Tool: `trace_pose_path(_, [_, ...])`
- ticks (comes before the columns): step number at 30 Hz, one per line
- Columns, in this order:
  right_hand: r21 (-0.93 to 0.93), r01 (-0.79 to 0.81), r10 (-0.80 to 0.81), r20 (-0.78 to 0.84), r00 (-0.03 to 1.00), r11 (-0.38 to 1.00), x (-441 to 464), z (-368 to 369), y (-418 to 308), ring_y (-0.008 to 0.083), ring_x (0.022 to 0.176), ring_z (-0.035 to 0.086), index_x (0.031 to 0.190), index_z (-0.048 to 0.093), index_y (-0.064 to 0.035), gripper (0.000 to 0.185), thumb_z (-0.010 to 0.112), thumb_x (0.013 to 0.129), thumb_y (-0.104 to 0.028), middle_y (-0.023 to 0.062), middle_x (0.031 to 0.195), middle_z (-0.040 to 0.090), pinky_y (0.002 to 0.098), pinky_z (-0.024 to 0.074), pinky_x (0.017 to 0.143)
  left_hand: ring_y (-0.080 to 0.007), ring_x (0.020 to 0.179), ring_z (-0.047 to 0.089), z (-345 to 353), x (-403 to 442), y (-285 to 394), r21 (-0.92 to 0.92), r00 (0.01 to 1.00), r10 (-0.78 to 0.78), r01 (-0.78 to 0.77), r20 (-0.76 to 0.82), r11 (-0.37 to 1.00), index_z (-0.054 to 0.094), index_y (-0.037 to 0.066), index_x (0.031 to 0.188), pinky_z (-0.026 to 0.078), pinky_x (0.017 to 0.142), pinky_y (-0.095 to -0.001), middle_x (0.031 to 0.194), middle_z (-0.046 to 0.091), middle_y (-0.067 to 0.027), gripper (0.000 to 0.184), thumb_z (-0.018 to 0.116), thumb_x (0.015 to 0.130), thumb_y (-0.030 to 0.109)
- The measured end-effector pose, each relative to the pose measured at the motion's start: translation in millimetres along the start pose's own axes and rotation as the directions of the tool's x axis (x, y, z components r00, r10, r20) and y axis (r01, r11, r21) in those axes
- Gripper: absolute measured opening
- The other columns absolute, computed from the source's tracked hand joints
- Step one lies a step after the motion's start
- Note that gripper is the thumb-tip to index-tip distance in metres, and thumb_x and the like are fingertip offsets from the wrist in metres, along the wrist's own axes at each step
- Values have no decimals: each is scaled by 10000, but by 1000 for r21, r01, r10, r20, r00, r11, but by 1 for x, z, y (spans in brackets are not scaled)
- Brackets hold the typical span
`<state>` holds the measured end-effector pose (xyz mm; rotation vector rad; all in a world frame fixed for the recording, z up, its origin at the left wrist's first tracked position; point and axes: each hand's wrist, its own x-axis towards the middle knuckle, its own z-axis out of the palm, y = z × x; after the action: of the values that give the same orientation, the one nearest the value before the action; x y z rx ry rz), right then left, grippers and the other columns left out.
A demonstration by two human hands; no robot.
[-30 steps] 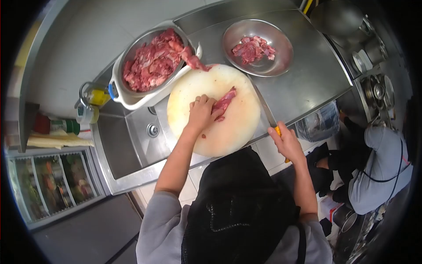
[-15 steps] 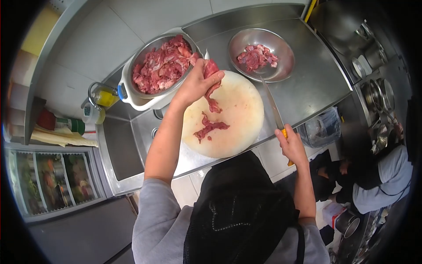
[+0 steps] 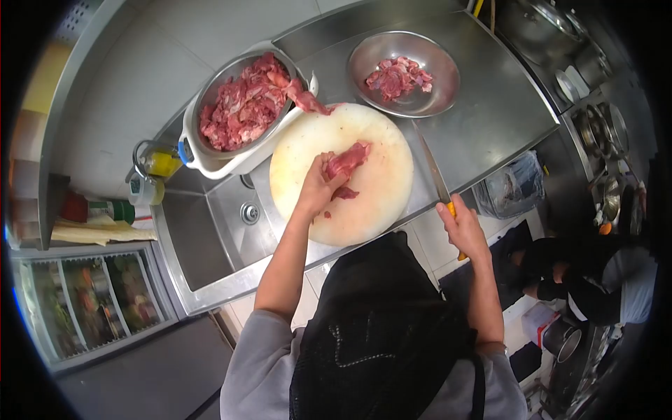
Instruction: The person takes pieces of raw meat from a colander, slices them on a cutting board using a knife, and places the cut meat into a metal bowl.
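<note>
My left hand is closed on a strip of red meat over the round white cutting board. Another dark piece of meat shows just below it, with a small scrap nearer the board's lower left. My right hand grips the yellow handle of a long knife. The blade points up and away, just right of the board. A metal bowl behind the board holds cut meat. At the back left, a larger metal bowl full of meat sits in a white basin.
A steel sink lies left of the board. Bottles stand behind it. A piece of meat hangs over the basin's right edge toward the board. Another person is at the right, near pans and a plastic-lined container.
My left hand has moved from beside the white basin down to the board, with meat in it. My right hand still holds the knife in nearly the same place.
</note>
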<state>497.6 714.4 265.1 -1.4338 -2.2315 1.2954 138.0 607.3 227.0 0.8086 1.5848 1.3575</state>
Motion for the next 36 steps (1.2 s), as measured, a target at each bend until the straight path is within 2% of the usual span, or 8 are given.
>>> trace_pose_path(6, [-23,146,-146,-27,989,989,21,11,-8,204,461,611,1004,527,-31,437,640,1130,-434,84,613,598,380,467,475,-155,1054,703,-13,14,28,96,996,-46,38,81,995,553,-4,1405,579,905,-312,1220,725,-109,403,737,1062,99])
trace_pose_path(8, [-23,43,-42,43,998,999,21,6,-30,581,848,644,1087,538,-13,440,617,1128,-444,294,815,671,626,475,739,-150,1050,702,-11,26,43,140,994,-40,25,105,990,552,-2,1403,577,897,-304,1213,728,-101,401,738,1069,118])
trace_pose_path(18, [-46,50,-51,-12,999,998,23,2,-28,591,902,659,1098,550,-13,441,620,1125,-448,298,840,689,626,495,767,-61,850,628,-46,40,74,100,935,-24,-12,354,995,612,95,1417,477,662,-215,1148,734,-11,402,750,1072,247])
trace_pose_path(22, [-14,40,-40,-15,999,999,25,-1,-18,599,890,654,1098,550,-15,427,632,1122,-434,300,821,685,623,495,741,-281,1092,702,-81,12,21,833,868,-311,-186,388,521,641,119,1447,555,965,-407,1200,738,-120,561,835,953,297])
trace_pose_path(25, [-38,37,-36,7,999,999,26,4,-17,595,884,656,1093,548,-17,413,637,1121,-419,297,814,683,618,495,730,-316,1292,627,-60,-14,11,803,846,361,-507,393,314,652,140,1459,479,1109,-480,1299,713,-145,607,864,919,319])
trace_pose_path(30, [-32,74,-72,52,996,997,35,9,-36,584,883,663,1076,540,-16,402,634,1124,-404,292,809,682,610,497,723,-380,1137,673,-64,-11,-1,773,947,63,-294,315,563,697,87,1276,522,998,-510,1216,736,-151,432,852,953,330])
trace_pose_path(32, [-94,211,-213,-15,977,973,41,15,-32,219,474,620,983,534,-33,428,618,1142,-421,85,608,591,399,482,488,-315,852,744,-76,0,-28,631,963,170,-265,207,729,671,42,1250,590,817,-443,981,744,-162,418,818,1009,350])
trace_pose_path(36, [-48,122,-120,45,992,991,35,13,-44,579,876,663,1053,533,-12,415,632,1124,-410,293,796,672,608,493,718,-294,960,754,-93,-5,6,328,990,-131,139,-47,934,577,49,1353,598,833,-450,1109,737,-201,484,803,1022,321])
